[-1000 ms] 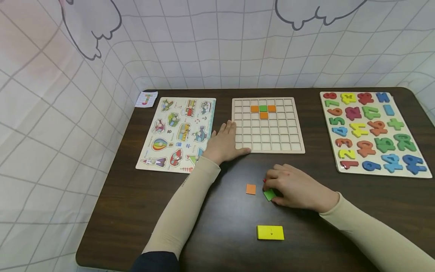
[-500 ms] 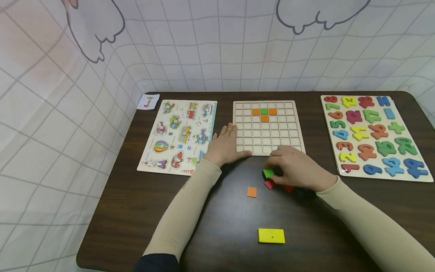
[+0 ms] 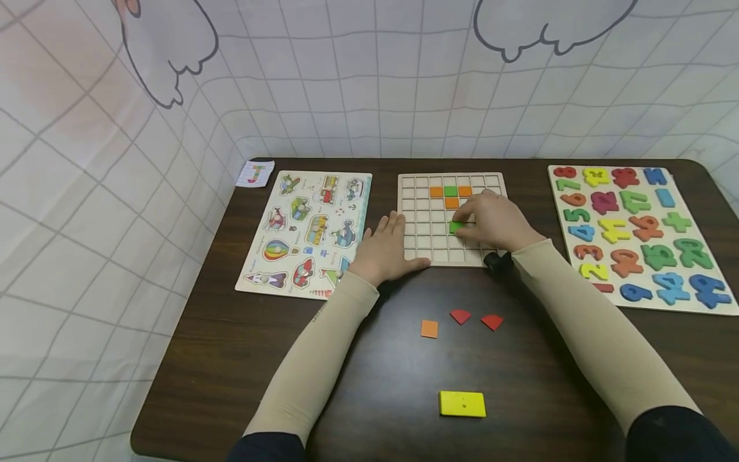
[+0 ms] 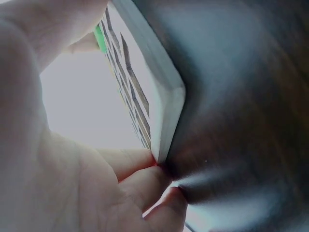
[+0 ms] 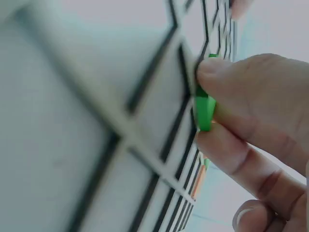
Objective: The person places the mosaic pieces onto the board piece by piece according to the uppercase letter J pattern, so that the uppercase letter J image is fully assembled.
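A wooden grid board [image 3: 424, 242] lies at the middle back of the table. Three orange tiles and one green tile sit in its upper cells, the lower orange tile [image 3: 451, 203] directly beneath the green one [image 3: 450, 191]. My left hand [image 3: 382, 251] rests flat against the board's left side, its thumb along the front edge; in the left wrist view fingertips meet the board's corner [image 4: 169, 92]. Over the board, my right hand [image 3: 495, 221] pinches a green square tile [image 5: 204, 108] between thumb and finger. That tile stands on edge close against the grid in the right wrist view.
Two red quarter-circle pieces [image 3: 460, 316] and an orange tile [image 3: 429, 329] lie in front of the board. Nearer is a yellow block [image 3: 462, 404]. A vehicle picture puzzle [image 3: 294, 240] lies left, a number puzzle [image 3: 641, 237] right, a small card [image 3: 254, 174] at back left.
My right hand has picked up the green tile from the table and carried it forward onto the board, exposing two red pieces. My left hand has stayed at the board's side.
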Tool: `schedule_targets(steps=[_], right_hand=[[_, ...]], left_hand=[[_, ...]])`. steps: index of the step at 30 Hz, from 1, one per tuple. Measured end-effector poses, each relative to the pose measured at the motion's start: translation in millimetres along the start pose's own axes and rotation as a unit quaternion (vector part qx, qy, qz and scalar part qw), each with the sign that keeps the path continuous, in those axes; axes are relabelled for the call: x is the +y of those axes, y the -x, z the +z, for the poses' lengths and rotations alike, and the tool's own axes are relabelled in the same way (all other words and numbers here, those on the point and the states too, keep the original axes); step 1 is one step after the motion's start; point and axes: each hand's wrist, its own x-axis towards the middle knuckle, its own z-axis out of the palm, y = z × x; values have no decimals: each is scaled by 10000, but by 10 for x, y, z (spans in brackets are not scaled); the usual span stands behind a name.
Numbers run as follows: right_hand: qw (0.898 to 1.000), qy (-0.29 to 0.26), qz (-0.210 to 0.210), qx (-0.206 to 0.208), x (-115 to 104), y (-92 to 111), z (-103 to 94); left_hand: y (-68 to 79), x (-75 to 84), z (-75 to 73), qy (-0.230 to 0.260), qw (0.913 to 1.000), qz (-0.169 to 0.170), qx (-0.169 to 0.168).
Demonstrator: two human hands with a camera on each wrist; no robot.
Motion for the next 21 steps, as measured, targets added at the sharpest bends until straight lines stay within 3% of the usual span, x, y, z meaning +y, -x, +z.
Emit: schedule_targets(steps=[5,13,21], right_hand=[[9999,-115,48,-64,29,-102,-10],[9995,230,189,59,43,-198,-32],[9994,72,331,8,29,-233,-30]], left_hand=[[-4,-3,1,19,10000,-6,24],[-4,-11,20,-9,10000,13,17],[-15,-22,22,-2,10000,45,50]])
